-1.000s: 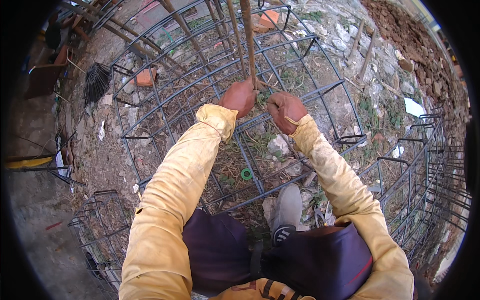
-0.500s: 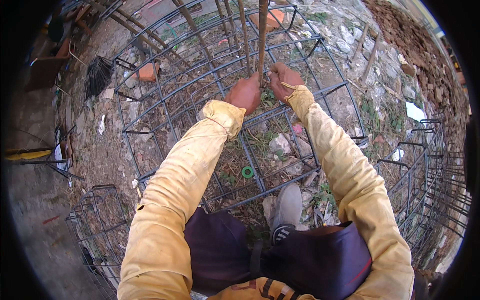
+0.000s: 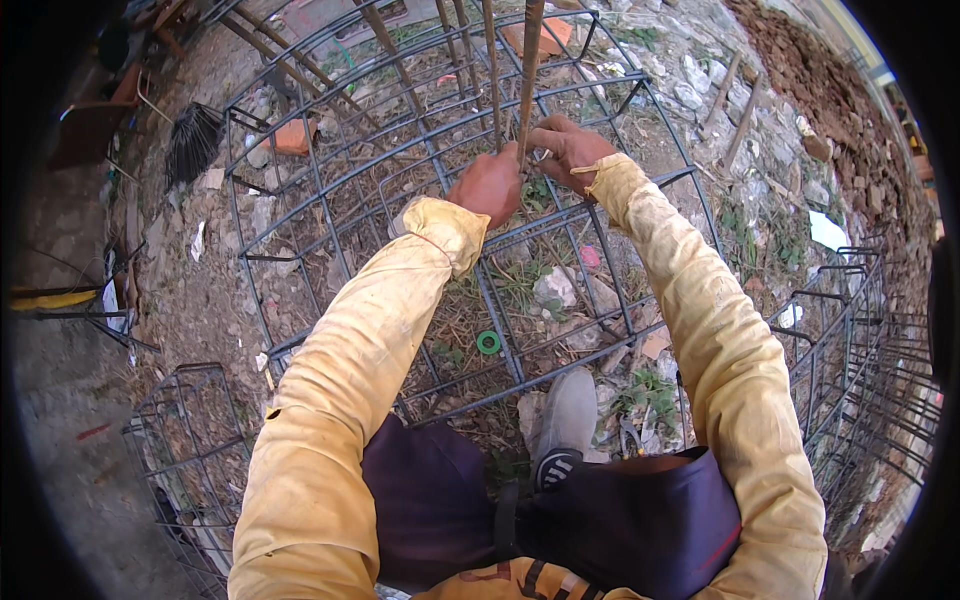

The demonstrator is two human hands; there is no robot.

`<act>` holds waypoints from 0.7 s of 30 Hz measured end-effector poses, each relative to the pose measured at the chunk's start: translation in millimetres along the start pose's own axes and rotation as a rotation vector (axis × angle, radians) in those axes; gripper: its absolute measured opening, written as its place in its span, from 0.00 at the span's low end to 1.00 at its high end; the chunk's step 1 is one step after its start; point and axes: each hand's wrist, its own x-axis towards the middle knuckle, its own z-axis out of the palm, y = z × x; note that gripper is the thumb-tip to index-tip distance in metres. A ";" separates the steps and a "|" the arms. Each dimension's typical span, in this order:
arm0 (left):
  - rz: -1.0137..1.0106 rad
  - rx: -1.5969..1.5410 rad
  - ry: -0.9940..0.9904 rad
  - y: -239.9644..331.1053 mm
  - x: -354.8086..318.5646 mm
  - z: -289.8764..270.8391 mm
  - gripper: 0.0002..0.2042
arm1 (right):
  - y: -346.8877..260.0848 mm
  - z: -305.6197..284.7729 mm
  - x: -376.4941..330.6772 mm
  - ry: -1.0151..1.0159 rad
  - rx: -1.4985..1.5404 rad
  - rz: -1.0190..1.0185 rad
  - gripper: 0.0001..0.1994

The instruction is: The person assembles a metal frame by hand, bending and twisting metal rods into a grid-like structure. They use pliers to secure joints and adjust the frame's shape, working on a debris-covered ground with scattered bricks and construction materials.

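A steel rebar cage (image 3: 505, 345) of thin dark bars lies over the ground in front of me. Upright rusty bars rise from its far part, one thick rebar rod (image 3: 530, 75) ending between my hands. My left hand (image 3: 487, 187) is closed in a fist just left of the rod's foot; its fingertips are hidden. On the other side, my right hand (image 3: 572, 152) has its fingers curled in toward the rod at the same joint. Whatever either hand grips is too small or covered to make out. Both forearms reach over the cage's near bars.
A green ring (image 3: 488, 342) lies under the cage, near my shoe (image 3: 567, 412). Orange bricks (image 3: 294, 136) sit among rubble and weeds. More bar cages stand at right (image 3: 835, 320) and lower left (image 3: 195, 430). A black bundle of strands (image 3: 194, 146) lies at left.
My right hand has shifted slightly right and turned, its fingers now reaching across toward the rod. My left hand stays almost where it was, still closed.
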 end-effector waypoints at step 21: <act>0.016 0.045 0.027 -6.5 4.4 8.4 0.13 | 24.0 12.6 -0.9 -0.158 -0.140 0.006 0.18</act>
